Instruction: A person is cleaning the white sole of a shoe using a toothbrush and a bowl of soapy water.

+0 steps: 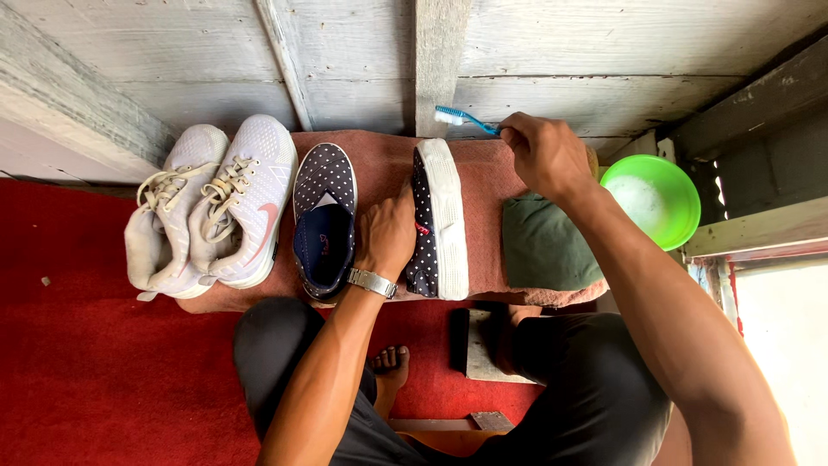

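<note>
White rubber sole up: polka-dot slip-on (435, 220) lies on its side on the reddish cloth (483, 185), braced by the left hand (385, 233), fingers curled on its upper. Right hand (545, 155) pinches a blue toothbrush (466, 119), bristles just past the toe. Shoe looks light, upper soft, sole stiff; best gripped mid-body. Count: two dotted slip-ons, mate (323, 220) upright; two white sneakers (211, 207); one green bowl (651, 198).

Pretty sure this counts as home, I'm just sitting on the floor on a red carpet (95, 371) against a weathered plank wall (604, 52). Shoes lined up on a cloth (487, 181), a green bowl (664, 194) off to the side. Nothing shop-like, just a plain wooden house corner.
</note>
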